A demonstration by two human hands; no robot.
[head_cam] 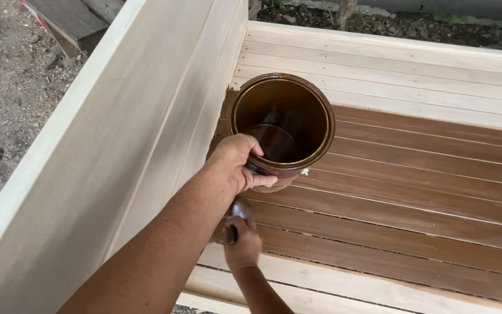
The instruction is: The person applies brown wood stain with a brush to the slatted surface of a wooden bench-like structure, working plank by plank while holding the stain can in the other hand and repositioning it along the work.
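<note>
Your left arm fills the bottom of the frame, reaching up to centre, and your left hand (236, 163) has the can (283, 128) by its near rim: thumb hooked over the lip, fingers curled tight under it. Just below, at lower centre, your right hand (242, 244) is closed round a brush handle (232, 224); the bristles are hidden under your left wrist, so where they touch the wood can't be told.

That can sits in the middle of the frame, held tipped a little toward you above the slats (413, 192), with dark brown stain pooled low inside. Brown runs streak its outside.

Further out, the stained slats give way to bare pale boards (379, 64) at upper right, and a bare pale side panel (117, 157) rises along the left. Beyond it, dirt ground (7, 87) at upper left.

Watch that grip. A wet, slick rim pinched at one edge could slip, and a drop would flood the slats. Tip it more and stain could run over the lip onto your fingers. A stray swing of the brush near the left panel would blotch bare wood.
</note>
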